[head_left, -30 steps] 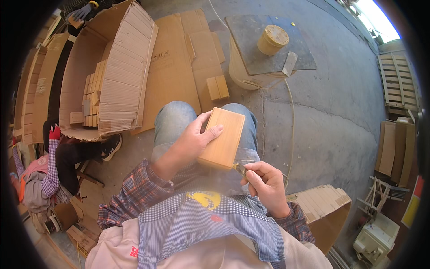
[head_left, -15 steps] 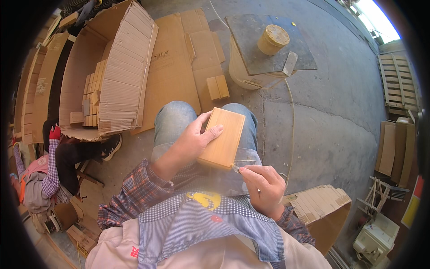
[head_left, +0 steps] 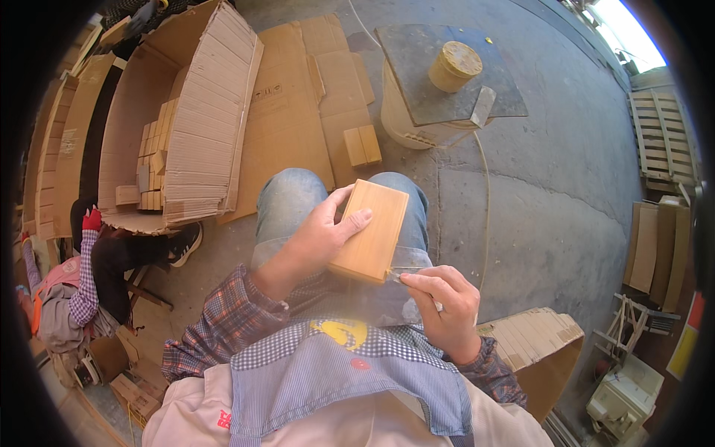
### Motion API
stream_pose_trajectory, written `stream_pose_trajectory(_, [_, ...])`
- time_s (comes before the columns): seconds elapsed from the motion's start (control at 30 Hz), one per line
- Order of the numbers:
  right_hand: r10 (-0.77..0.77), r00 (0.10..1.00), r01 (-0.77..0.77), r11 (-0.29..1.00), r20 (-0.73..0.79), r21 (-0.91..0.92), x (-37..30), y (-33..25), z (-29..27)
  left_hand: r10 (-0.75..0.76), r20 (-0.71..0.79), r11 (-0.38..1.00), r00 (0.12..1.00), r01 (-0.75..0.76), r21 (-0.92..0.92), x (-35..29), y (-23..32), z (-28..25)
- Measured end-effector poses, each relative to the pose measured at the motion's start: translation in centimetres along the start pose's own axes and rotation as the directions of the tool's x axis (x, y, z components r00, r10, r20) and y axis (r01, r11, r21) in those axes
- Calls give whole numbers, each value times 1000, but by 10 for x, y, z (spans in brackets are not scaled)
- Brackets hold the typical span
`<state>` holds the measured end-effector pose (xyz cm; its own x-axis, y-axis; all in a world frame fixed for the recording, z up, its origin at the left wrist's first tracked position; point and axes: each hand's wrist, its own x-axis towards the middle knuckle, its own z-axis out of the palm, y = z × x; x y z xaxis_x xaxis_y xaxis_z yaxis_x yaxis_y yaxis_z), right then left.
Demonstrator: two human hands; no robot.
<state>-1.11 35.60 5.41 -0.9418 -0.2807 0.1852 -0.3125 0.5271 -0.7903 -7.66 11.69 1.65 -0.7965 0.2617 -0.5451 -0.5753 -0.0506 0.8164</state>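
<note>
A light-brown wooden block [head_left: 374, 231], flat-topped with rounded edges, is held above my lap. My left hand [head_left: 313, 237] grips it from the left side, thumb on the top face and the other fingers out of sight. At its near right corner is the tip of a small, thin, shiny tool [head_left: 396, 275]; its exact kind is too small to make out. Thumb and fingers of my right hand [head_left: 448, 304] pinch this tool. Below lie my jeans and a checked, striped apron [head_left: 350, 380].
A large cardboard box [head_left: 212, 112] with stacked wooden blocks [head_left: 153, 160] stands at far left. Two blocks [head_left: 363, 145] sit on flattened cardboard [head_left: 283, 112]. Ahead, a dark board [head_left: 417, 67] on a bucket carries a round tub [head_left: 454, 67]. A co-worker [head_left: 67, 290] sits at left; an opened carton [head_left: 532, 343] lies near right.
My right hand has shifted slightly right, and its fingers have tilted with the tool at the block's corner. My left hand and the block have hardly moved.
</note>
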Motion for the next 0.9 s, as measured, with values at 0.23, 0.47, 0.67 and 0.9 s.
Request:
stream_pose_trajectory(0.23, [-38, 997, 36, 999, 63, 26, 0, -1, -2, -7, -6, 1000, 1000, 7, 24, 2, 0, -3])
stream_pose_trajectory(0.47, [95, 994, -103, 981, 59, 162, -5, -1, 3, -12, -16, 1000, 1000, 13, 19, 1, -1, -4])
stream_pose_trajectory(0.67, [41, 991, -79, 948, 127, 308, -6, 2, -3, -2, 6, 1000, 1000, 3, -30, 2, 0, -3])
stream_pose_trajectory(0.9, [569, 793, -332, 704, -219, 628, 33, 39, -1, 195, -13, 979, 981, -195, -56, 32, 24, 18])
